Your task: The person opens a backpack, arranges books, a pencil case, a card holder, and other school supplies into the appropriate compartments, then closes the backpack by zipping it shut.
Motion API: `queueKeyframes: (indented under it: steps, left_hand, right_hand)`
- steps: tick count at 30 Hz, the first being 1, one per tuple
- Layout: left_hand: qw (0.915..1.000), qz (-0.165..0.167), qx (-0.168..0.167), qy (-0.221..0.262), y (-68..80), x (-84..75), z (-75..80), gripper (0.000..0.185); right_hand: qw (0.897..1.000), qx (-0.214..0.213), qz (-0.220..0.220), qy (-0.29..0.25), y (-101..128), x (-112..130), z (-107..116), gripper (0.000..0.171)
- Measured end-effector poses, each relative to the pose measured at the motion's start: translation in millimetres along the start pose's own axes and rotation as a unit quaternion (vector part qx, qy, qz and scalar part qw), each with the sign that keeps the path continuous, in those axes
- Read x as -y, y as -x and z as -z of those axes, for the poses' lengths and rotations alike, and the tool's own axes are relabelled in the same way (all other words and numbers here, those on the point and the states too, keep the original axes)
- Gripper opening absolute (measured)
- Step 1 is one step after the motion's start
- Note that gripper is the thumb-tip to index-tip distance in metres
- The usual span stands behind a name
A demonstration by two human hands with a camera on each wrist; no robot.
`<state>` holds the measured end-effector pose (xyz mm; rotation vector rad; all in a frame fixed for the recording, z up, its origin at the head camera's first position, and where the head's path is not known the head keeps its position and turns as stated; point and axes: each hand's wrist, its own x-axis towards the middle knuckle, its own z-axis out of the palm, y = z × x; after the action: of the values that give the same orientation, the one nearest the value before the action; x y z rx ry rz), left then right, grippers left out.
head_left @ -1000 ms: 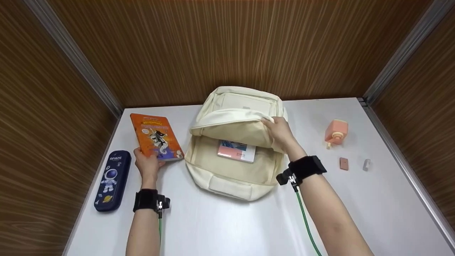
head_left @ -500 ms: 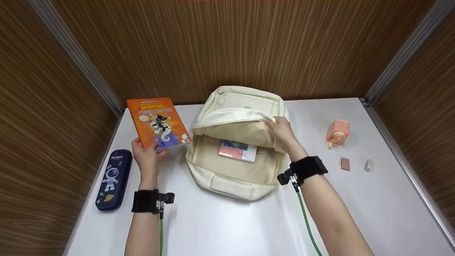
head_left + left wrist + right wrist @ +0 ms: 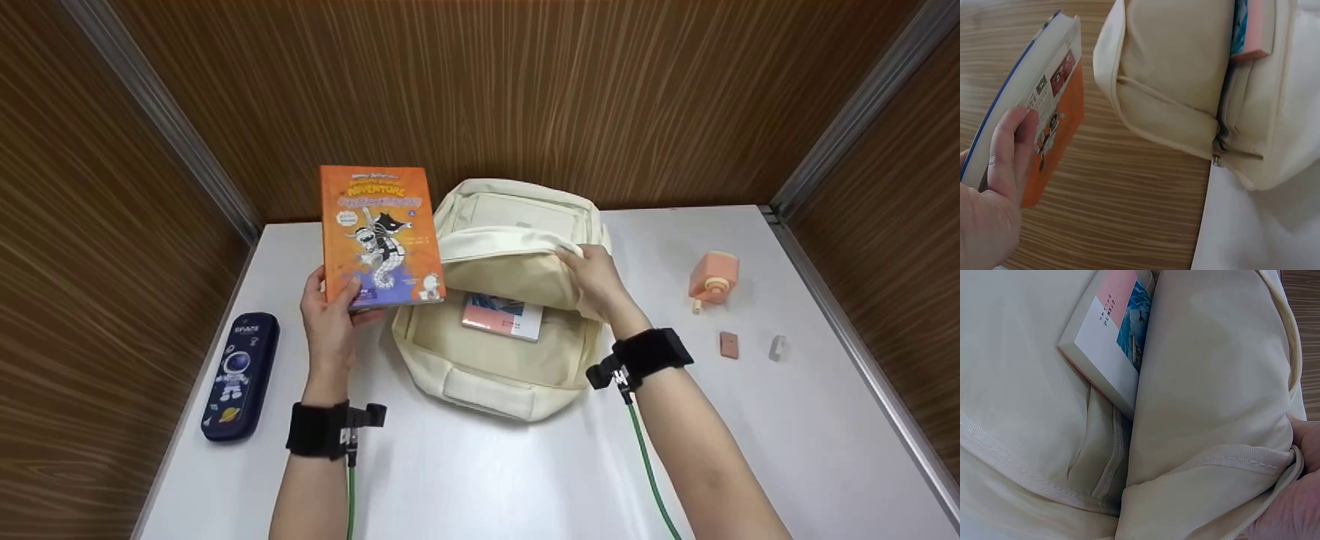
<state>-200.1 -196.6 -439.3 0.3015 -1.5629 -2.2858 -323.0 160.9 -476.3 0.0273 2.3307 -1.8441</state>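
Note:
My left hand (image 3: 330, 315) grips the lower left corner of an orange book (image 3: 382, 232), thumb on the front cover and fingers behind. The book is raised, its cover facing me, and overlaps the left side of a cream backpack (image 3: 487, 394) in the head view. In the left wrist view the back cover (image 3: 1058, 135) shows under my fingers. My right hand (image 3: 596, 277) pinches the edge of the backpack's front flap (image 3: 495, 274) and holds it up. Inside the open bag lies a pink and white book (image 3: 1106, 332), partly hidden by the flap.
A navy pencil case (image 3: 240, 375) with an astronaut lies at the left of the white table (image 3: 480, 480). On the right are a pink pencil sharpener (image 3: 712, 279) with a crank, a small brownish-pink block (image 3: 728, 345) and a small clear piece (image 3: 778, 347). Wood-grain walls stand around.
My left hand has lifted the orange book and carried it right toward the backpack, tilting it more upright. My right hand holds the flap in the same place.

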Motion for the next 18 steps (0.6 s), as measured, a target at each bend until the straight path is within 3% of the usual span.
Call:
queueKeyframes:
  steps: [6,9,15,18]
  left_hand:
    - [0.997,0.005,0.076,0.009,12.0,4.3,-10.8,0.043]
    - [0.9926,0.013,0.12,0.0,16.6,9.8,-15.0,0.046]
    - [0.9764,0.031,0.21,-0.04,24.0,20.5,-22.5,0.053]
    - [0.9656,0.044,0.25,-0.056,26.6,24.6,-25.0,0.055]
  right_hand:
    - [1.0,-0.006,0.007,-0.005,-1.3,-0.1,1.2,0.03]
    - [0.999,-0.003,-0.002,-0.035,-1.6,0.2,1.0,0.029]
    - [0.999,-0.013,-0.004,-0.042,-1.8,0.3,-0.3,0.029]
    - [0.995,-0.001,-0.013,-0.096,-2.2,0.3,-1.1,0.026]
